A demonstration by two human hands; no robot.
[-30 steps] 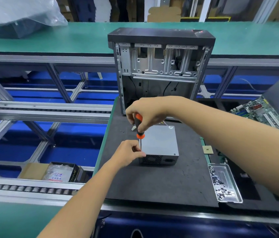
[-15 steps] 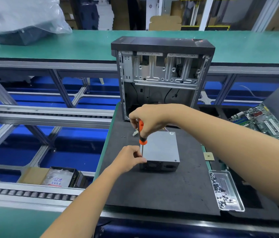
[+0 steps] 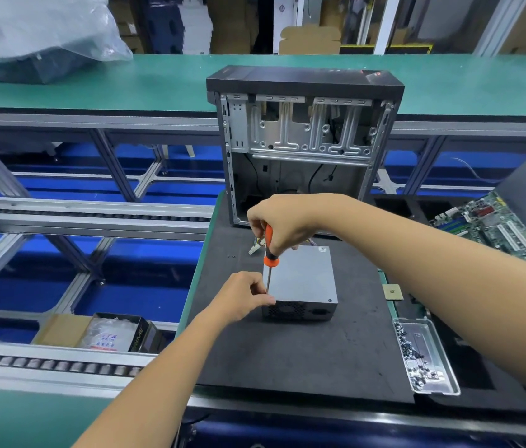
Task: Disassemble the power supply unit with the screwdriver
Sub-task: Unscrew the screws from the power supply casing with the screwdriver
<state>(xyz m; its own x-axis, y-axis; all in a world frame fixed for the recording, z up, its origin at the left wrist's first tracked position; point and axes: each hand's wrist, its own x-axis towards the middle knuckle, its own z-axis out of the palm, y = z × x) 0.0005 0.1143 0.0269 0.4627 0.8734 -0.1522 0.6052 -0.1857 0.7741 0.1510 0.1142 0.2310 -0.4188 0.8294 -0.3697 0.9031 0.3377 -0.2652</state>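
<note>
Two hands are sharing this job. We are gripping the orange handle of the screwdriver [image 3: 268, 253] in our right hand [image 3: 282, 223], fingers curled round it, and holding the tool nearly upright. Our left hand [image 3: 244, 295] is pinching the thin shaft low down, just above the tip, steadying it at the near left corner of the power supply unit [image 3: 302, 278].

We are working on a dark foam mat [image 3: 287, 354] on the table; the unit is lying flat toward the mat's far half, its vented face turned to the near edge. Behind it, at the mat's far edge, the open computer case [image 3: 303, 140] is standing upright. A small metal tray [image 3: 430, 357] of loose screws is sitting at the mat's near right corner.

We are judging this to be the step of undoing a lid screw at that near left corner; the screw head itself is hiding behind our left fingers, so we cannot tell whether the tip is seated. Another screw is showing at the lid's near right corner. Next we are needing firm downward pressure while turning, keeping the shaft square to the lid so the tip is not slipping out.
</note>
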